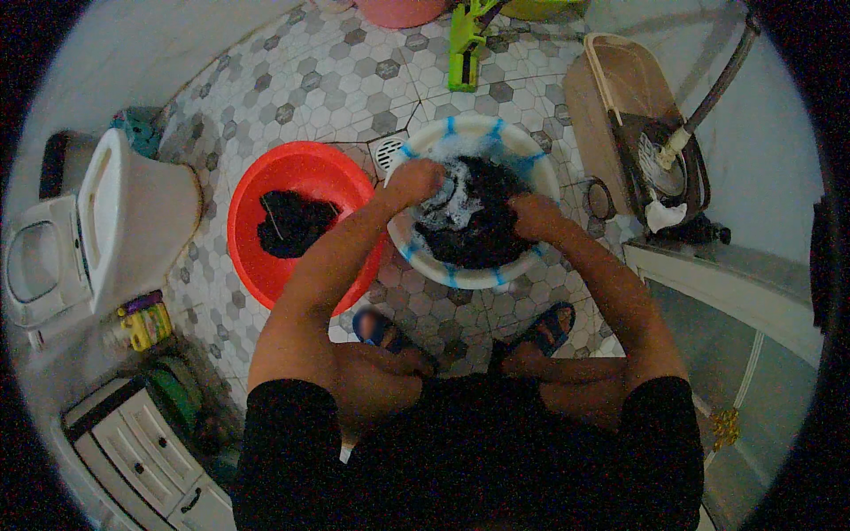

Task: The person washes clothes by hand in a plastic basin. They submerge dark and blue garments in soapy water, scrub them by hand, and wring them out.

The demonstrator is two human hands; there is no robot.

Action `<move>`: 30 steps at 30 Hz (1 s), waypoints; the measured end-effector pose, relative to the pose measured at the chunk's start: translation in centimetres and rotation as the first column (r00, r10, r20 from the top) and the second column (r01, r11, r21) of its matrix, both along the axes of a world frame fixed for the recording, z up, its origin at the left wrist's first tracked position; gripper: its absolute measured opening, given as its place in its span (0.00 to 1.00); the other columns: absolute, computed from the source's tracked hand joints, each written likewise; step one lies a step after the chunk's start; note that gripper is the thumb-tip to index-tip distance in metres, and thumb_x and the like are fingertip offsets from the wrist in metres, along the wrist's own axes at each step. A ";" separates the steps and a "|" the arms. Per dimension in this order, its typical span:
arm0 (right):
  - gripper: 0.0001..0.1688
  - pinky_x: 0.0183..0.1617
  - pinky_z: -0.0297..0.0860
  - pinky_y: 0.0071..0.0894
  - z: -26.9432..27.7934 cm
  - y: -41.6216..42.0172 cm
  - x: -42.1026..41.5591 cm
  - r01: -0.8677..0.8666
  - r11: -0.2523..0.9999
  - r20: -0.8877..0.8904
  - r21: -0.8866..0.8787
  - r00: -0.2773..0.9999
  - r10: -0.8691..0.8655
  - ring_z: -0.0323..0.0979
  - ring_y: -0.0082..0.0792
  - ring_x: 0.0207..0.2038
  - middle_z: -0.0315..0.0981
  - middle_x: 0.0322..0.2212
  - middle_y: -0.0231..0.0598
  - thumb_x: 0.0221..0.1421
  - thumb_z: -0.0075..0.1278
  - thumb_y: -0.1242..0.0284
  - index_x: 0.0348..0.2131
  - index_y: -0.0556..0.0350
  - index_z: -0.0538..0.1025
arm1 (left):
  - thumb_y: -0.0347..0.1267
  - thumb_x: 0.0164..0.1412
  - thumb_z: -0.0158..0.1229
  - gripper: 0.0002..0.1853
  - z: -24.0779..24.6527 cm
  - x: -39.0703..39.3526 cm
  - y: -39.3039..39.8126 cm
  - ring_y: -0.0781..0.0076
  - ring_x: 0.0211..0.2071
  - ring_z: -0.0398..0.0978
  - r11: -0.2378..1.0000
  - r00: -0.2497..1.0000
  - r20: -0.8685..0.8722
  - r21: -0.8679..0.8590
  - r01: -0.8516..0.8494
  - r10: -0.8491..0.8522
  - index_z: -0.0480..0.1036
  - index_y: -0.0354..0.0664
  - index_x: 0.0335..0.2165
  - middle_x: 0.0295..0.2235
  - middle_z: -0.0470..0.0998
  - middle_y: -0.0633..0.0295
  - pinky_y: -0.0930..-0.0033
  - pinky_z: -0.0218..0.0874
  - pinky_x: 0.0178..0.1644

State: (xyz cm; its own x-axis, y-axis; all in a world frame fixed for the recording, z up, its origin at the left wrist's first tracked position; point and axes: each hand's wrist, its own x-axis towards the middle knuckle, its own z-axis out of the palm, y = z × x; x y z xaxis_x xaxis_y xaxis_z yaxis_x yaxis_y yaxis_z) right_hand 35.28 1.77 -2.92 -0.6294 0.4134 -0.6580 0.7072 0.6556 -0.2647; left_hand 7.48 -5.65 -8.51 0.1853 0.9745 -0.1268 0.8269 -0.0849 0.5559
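A white basin (549, 174) with blue stripes on its rim stands on the floor before me. Dark wet cloth (475, 242) fills much of it, with white suds (463, 202) on top. My left hand (417, 182) is curled over the basin's left side, around a small pale-bluish object (443, 191) pressed to the cloth; its kind is unclear. On the right side, my right hand (534, 216) grips the dark cloth, its fingertips partly hidden in the folds. Left of this basin is a red plastic basin (249, 265), with a bunched black cloth (295, 224) in it.
A floor drain (390, 154) lies between the basins. At left are a white toilet (143, 199) and a drawer cabinet (143, 451). A beige bucket (597, 126) stands at right near a ledge (724, 279). A bright green tool (465, 60) lies ahead. My sandalled feet are close behind the basin.
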 end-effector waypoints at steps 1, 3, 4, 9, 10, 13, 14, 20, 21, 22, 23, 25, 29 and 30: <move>0.21 0.47 0.68 0.51 0.6 0.1 -0.4 0.006 1.000 0.020 0.004 1.000 -0.006 0.70 0.55 0.43 0.71 0.37 0.55 0.39 0.49 0.75 0.39 0.56 0.74 | 0.30 0.46 0.53 0.05 0.3 -0.2 -0.1 0.49 0.29 0.74 1.000 0.999 0.045 0.011 0.011 -0.012 0.74 0.42 0.24 0.25 0.76 0.51 0.50 0.65 0.34; 0.22 0.47 0.68 0.51 0.6 0.3 -0.2 -0.009 1.000 0.038 0.028 0.999 0.008 0.69 0.55 0.43 0.71 0.37 0.55 0.39 0.50 0.75 0.40 0.57 0.74 | 0.30 0.46 0.53 0.05 2.5 -0.2 0.6 0.50 0.28 0.74 0.998 0.992 0.113 -0.042 0.056 -0.051 0.73 0.42 0.23 0.24 0.76 0.52 0.53 0.65 0.33; 0.22 0.47 0.68 0.51 0.0 0.4 0.1 -0.040 0.998 0.030 0.046 0.999 0.038 0.69 0.55 0.44 0.71 0.37 0.56 0.39 0.50 0.75 0.40 0.57 0.74 | 0.30 0.46 0.52 0.05 3.6 -0.3 0.7 0.50 0.28 0.74 0.995 0.987 0.144 -0.068 0.078 -0.068 0.73 0.42 0.22 0.24 0.76 0.52 0.54 0.65 0.33; 0.26 0.51 0.66 0.47 -1.6 0.5 0.5 -0.163 0.978 -0.205 0.134 0.960 0.188 0.68 0.54 0.46 0.71 0.38 0.53 0.40 0.52 0.73 0.43 0.59 0.73 | 0.29 0.48 0.48 0.07 5.9 -0.4 2.4 0.67 0.25 0.71 0.982 0.851 0.517 -0.190 0.013 0.088 0.72 0.41 0.21 0.21 0.73 0.61 0.66 0.61 0.31; 0.27 0.52 0.65 0.45 -1.9 0.3 0.7 -0.108 0.973 -0.393 0.205 0.901 0.183 0.67 0.53 0.47 0.71 0.39 0.52 0.41 0.53 0.71 0.44 0.60 0.72 | 0.28 0.49 0.47 0.07 6.6 -0.4 2.7 0.71 0.25 0.70 0.966 0.810 0.567 -0.258 -0.002 0.153 0.72 0.41 0.20 0.21 0.73 0.63 0.68 0.60 0.30; 0.29 0.54 0.63 0.40 1.3 -0.7 -2.3 0.104 0.990 -0.703 -0.093 0.697 -0.139 0.68 0.48 0.47 0.72 0.39 0.49 0.45 0.56 0.66 0.47 0.60 0.71 | 0.30 0.51 0.49 0.05 6.6 -0.6 2.5 0.75 0.28 0.66 0.975 0.712 0.681 -0.223 -0.019 0.169 0.70 0.44 0.21 0.23 0.70 0.70 0.70 0.58 0.32; 0.30 0.55 0.62 0.39 2.8 -1.2 -3.7 0.151 0.949 -0.720 -0.276 0.621 -0.309 0.69 0.45 0.47 0.73 0.39 0.47 0.46 0.57 0.65 0.48 0.60 0.71 | 0.29 0.50 0.49 0.05 6.5 -0.5 2.2 0.75 0.28 0.66 0.955 0.663 0.704 -0.289 -0.061 0.255 0.70 0.44 0.22 0.24 0.70 0.70 0.70 0.58 0.32; 0.24 0.47 0.67 0.36 -4.3 0.7 -2.7 0.318 0.856 -0.504 -0.407 0.704 -0.501 0.71 0.35 0.41 0.75 0.35 0.36 0.53 0.51 0.67 0.47 0.60 0.71 | 0.24 0.47 0.47 0.13 7.1 0.7 2.9 0.74 0.31 0.69 0.822 0.373 0.746 -0.561 -0.093 0.552 0.73 0.44 0.33 0.31 0.74 0.67 0.71 0.61 0.35; 0.22 0.45 0.68 0.35 -6.6 1.9 -1.9 0.414 0.779 -0.499 -0.471 0.604 -0.622 0.72 0.34 0.40 0.75 0.35 0.35 0.54 0.50 0.67 0.47 0.59 0.71 | 0.23 0.46 0.47 0.16 6.8 0.9 3.4 0.73 0.32 0.70 0.815 0.351 0.748 -0.572 -0.087 0.563 0.73 0.44 0.36 0.33 0.74 0.66 0.70 0.63 0.36; 0.21 0.44 0.68 0.34 -8.9 3.5 -0.9 0.493 0.690 -0.489 -0.529 0.488 -0.723 0.72 0.33 0.39 0.74 0.35 0.35 0.54 0.48 0.68 0.47 0.58 0.71 | 0.22 0.46 0.47 0.19 6.8 1.1 3.9 0.73 0.33 0.71 0.812 0.328 0.754 -0.578 -0.081 0.570 0.73 0.43 0.39 0.34 0.75 0.65 0.69 0.64 0.38; 0.20 0.42 0.69 0.34 -9.3 3.5 -1.1 0.523 0.570 -0.450 -0.634 0.350 -0.822 0.71 0.32 0.37 0.73 0.36 0.36 0.54 0.46 0.70 0.47 0.57 0.71 | 0.23 0.45 0.48 0.21 6.1 0.9 3.5 0.72 0.32 0.71 0.812 0.453 0.695 -0.569 -0.129 0.559 0.73 0.43 0.41 0.33 0.75 0.63 0.69 0.64 0.37; 0.20 0.40 0.70 0.34 -7.9 3.5 -2.1 0.525 0.439 -0.388 -0.729 0.211 -0.897 0.71 0.30 0.36 0.72 0.36 0.37 0.54 0.45 0.70 0.47 0.56 0.71 | 0.25 0.43 0.49 0.25 4.5 0.2 2.2 0.70 0.31 0.72 0.817 0.668 0.526 -0.532 -0.223 0.526 0.72 0.43 0.45 0.31 0.74 0.58 0.70 0.64 0.34; 0.25 0.43 0.70 0.39 -11.1 6.2 -0.3 0.531 0.741 -0.654 -0.411 0.395 -0.645 0.72 0.36 0.40 0.72 0.38 0.42 0.54 0.48 0.64 0.49 0.57 0.70 | 0.31 0.46 0.55 0.33 0.7 3.4 2.0 0.50 0.52 0.65 0.993 0.988 0.101 0.013 -0.120 0.118 0.63 0.47 0.55 0.52 0.64 0.45 0.54 0.61 0.52; 0.26 0.44 0.69 0.40 -12.0 6.5 -0.2 0.540 0.776 -0.656 -0.327 0.462 -0.598 0.71 0.39 0.41 0.72 0.39 0.44 0.54 0.48 0.63 0.50 0.58 0.69 | 0.33 0.47 0.56 0.35 0.5 4.6 1.5 0.46 0.56 0.60 0.996 0.996 0.003 0.036 -0.084 0.084 0.60 0.48 0.57 0.56 0.59 0.45 0.50 0.58 0.55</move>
State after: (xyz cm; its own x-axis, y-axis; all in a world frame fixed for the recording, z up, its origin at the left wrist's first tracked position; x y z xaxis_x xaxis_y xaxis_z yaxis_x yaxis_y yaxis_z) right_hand 35.10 8.30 -14.88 -0.5305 0.8304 -0.1704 0.4940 0.1395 -0.8582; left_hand 12.13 -4.19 -8.05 0.1025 0.9905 -0.0912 0.8310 -0.0348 0.5552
